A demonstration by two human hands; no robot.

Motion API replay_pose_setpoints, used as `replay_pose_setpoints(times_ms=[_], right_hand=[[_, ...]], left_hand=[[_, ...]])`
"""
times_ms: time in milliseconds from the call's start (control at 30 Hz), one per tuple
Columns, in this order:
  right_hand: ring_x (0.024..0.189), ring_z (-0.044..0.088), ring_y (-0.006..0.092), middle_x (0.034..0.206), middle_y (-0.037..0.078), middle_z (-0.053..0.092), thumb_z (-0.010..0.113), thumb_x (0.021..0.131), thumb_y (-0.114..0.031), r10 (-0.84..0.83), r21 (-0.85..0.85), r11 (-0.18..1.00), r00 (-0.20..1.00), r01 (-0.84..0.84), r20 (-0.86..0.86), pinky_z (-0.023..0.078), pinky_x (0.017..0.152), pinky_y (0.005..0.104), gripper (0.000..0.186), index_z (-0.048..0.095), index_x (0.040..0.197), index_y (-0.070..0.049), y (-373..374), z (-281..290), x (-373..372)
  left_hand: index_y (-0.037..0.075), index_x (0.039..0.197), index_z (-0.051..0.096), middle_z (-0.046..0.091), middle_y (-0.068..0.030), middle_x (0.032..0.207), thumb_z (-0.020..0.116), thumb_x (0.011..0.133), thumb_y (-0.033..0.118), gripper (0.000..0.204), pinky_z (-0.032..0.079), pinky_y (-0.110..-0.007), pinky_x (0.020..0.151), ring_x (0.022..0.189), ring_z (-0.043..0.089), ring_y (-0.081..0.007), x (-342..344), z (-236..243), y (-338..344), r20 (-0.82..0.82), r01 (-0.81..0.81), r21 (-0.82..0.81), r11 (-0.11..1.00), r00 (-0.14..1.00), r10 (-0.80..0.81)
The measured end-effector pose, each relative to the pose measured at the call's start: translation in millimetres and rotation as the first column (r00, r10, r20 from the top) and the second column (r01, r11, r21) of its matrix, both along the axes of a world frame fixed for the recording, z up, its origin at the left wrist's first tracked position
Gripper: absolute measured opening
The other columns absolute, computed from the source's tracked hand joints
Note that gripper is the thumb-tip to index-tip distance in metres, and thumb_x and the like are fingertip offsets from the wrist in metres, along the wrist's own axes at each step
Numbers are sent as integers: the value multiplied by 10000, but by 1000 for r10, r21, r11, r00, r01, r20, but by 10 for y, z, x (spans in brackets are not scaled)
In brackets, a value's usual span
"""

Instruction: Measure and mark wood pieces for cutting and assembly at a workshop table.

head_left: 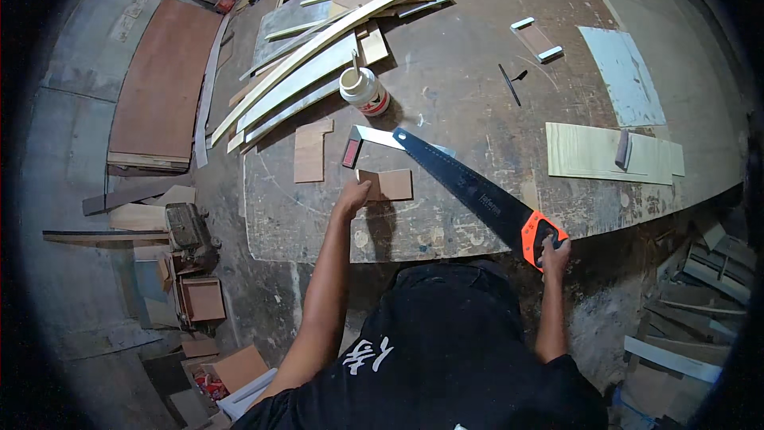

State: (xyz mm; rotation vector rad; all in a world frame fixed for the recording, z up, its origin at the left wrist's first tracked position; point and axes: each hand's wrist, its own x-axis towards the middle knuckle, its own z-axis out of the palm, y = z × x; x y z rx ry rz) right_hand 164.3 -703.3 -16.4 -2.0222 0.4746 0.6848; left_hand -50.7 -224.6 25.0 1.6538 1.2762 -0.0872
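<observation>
My right hand [555,256] is wrapped round the orange-and-black handle of a hand saw [477,194]. Its dark blade slants up and left across the table, with the tip over the metal blade of a try square [351,151]. At the table's near side my left hand [355,193] grips the left end of a small brown wood piece [368,185], which stands tilted beside a flat brown wood block [395,185]. A notched brown board [310,153] lies to the left of the square. Beyond it stands an open white glue jar [364,92] with a stick in it.
Long wood strips [318,56] are heaped at the far left of the worktable [469,48]. On the right lie a pale board [597,153] with a small dark block [623,150], a white panel [621,76], a black pen [509,84] and a sanding block [537,38]. Offcuts [203,299] crowd the floor.
</observation>
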Motion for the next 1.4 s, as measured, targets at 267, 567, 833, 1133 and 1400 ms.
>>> replay_pose_setpoints(times_ms=[267, 567, 833, 1133, 1400], right_hand=[[465, 549, 166, 1185, 248, 529, 581, 905, -302, -22, 20, 1000, 1000, 22, -5, 448, 421, 307, 791, 127, 1453, 42, -42, 7, -22], [481, 560, 178, 1406, 301, 329, 588, 896, -314, 24, -11, 1000, 1000, -23, 20, 453, 437, 315, 805, 122, 1462, 18, -105, -103, -2], [491, 566, 183, 1394, 300, 340, 592, 896, -313, 76, 56, 996, 997, -74, -19, 464, 466, 330, 802, 131, 1459, 24, -114, -138, 38], [530, 578, 187, 1245, 269, 495, 633, 862, -286, 81, -105, 992, 991, -70, 108, 464, 452, 323, 846, 120, 1461, 21, -317, -482, -2], [494, 481, 99, 666, 16, 504, 640, 796, -41, -55, 204, 979, 979, 15, 195, 406, 402, 256, 334, 502, 1100, -29, 348, 419, -126]], left_hand=[[-75, 889, 625, 632, -105, 800, 524, 843, 243, 337, 466, -358, 594, 694, 586, -197, 301, 392, -275, -15, 20, 42, 999, 1000, -19], [-59, 987, 607, 618, -98, 858, 543, 866, 272, 358, 452, -378, 649, 744, 568, -213, 213, 259, -187, -2, 54, 5, 999, 999, -54], [-71, 1023, 590, 616, -114, 884, 559, 851, 238, 355, 478, -359, 620, 711, 582, -219, 68, -30, -47, 77, 7, -16, 1000, 997, -6], [-123, 941, 610, 646, -151, 858, 544, 842, 281, 421, 476, -401, 668, 776, 608, -249, 189, 93, -126, -39, -42, 27, 999, 998, 44], [-94, 881, 630, 637, -133, 789, 556, 806, 241, 351, 460, -377, 620, 717, 592, -204, 219, 162, -161, -33, -2, 13, 1000, 999, 3]])
